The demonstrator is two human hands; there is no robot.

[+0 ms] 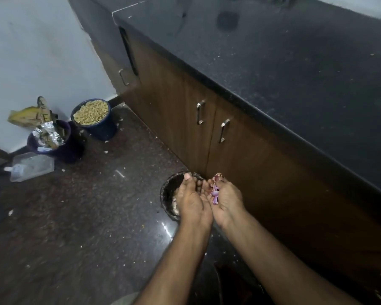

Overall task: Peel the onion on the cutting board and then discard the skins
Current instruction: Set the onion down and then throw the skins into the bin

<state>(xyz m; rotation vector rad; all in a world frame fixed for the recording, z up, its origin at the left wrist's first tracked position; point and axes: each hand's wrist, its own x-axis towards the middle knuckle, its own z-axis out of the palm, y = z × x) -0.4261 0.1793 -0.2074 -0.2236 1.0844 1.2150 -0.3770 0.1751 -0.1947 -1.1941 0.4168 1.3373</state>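
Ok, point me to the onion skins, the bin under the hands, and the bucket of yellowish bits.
Onion skins [216, 192]: head view, on the purple piece in the right palm.
Bin [168, 190]: head view, on its dark left rim.
Bucket [90, 112]: head view, on the yellowish fill at its top.

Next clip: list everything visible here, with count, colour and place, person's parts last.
onion skins: several, purple, in right hand
bin: one, black, on the floor under the hands
bucket: one, blue, full of beige bits, by wall
trash bin: one, purple, overflowing with foil and paper, by wall
plastic bag: one, clear, on floor
countertop: one, black, right
cabinet doors: brown, metal handles
left hand: open, over bin
right hand: holds skins
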